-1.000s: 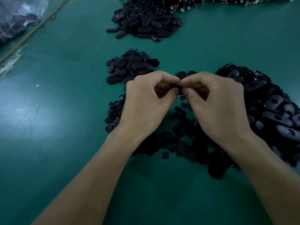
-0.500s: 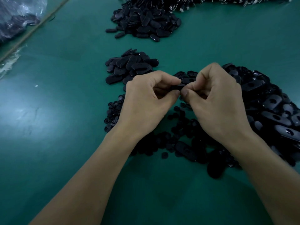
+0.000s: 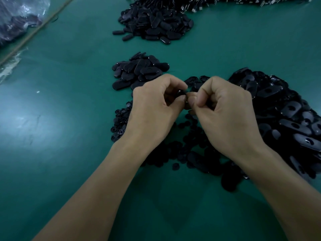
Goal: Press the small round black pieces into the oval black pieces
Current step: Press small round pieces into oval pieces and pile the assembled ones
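- Compared to half a second back, the right hand [image 3: 224, 115] has dropped a bit and rolled its knuckles flatter; the left hand [image 3: 154, 110] barely budged, and both are still jammed together over the middle of the table [image 3: 69, 136].
- The piece [image 3: 179, 92] being worked on is a small black bit peeking out between the left thumb and forefinger, right where the two hands meet. Can't tell if it's an oval, a round one, or both already together, it's mostly buried in fingers.
- Left hand is curled up and pinching that piece; right hand is curled too, thumb and fingertips pressed right up against the left ones at the same spot. What exactly the right one grips is hidden.
- Directly under the hands is a loose scatter of rounds [image 3: 119, 129], spilling out to the left of the left wrist and running under both forearms.
- Off to the right, a big heap of ovals [image 3: 286, 119] with holes showing in them, touching the scatter.
- Just past the left knuckles sits a small pile [image 3: 140, 72] of smooth-looking ovals.
- Farther back there's a bigger pile [image 3: 156, 25] of the same sort of thing.
- Top left corner, a clear plastic bag [image 3: 19, 20] with dark stuff in it, well apart from everything else.
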The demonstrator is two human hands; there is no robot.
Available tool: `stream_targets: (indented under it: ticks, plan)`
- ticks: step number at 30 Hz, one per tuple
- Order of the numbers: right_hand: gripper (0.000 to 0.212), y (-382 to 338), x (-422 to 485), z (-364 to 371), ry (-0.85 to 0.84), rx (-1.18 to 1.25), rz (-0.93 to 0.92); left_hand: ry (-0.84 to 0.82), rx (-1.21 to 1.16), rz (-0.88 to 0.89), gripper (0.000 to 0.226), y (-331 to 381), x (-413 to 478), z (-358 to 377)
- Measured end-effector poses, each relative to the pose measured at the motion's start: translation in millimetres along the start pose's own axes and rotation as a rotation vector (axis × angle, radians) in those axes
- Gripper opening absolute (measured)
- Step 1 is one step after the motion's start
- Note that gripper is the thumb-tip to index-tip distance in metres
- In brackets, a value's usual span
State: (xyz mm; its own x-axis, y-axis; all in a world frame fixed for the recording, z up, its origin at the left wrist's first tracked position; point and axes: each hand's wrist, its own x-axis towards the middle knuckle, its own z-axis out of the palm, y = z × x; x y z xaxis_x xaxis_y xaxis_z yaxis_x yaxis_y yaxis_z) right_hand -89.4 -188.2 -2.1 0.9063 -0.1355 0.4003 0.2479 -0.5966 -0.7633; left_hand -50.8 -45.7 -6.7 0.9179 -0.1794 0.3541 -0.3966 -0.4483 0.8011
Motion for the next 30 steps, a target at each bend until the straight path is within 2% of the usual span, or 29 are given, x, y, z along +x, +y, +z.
stream_targets:
  ticks: [5,9,12,18,22,30]
  plan:
    - [0.023,2,2,-1,0.005,0.041,-0.049,0.025,-0.064,-0.037,0.028,-1,2,-1]
    - [0.013,5,3,-1,0.036,-0.006,-0.069,-0.021,-0.195,-0.085,0.031,-1,3,-1]
    - [0.016,10,8,-6,-0.004,-0.01,-0.04,-0.071,-0.327,-0.111,0.029,-1,4,-3]
    - [0.018,14,12,-9,-0.095,0.184,0.043,-0.088,-0.44,-0.15,0.028,-4,5,-5]
    - [0.017,14,13,-8,-0.089,0.234,0.076,-0.027,-0.468,-0.158,0.024,-5,6,-6]
    - [0.017,15,12,-6,-0.074,0.215,0.074,-0.017,-0.441,-0.171,0.022,-5,7,-6]
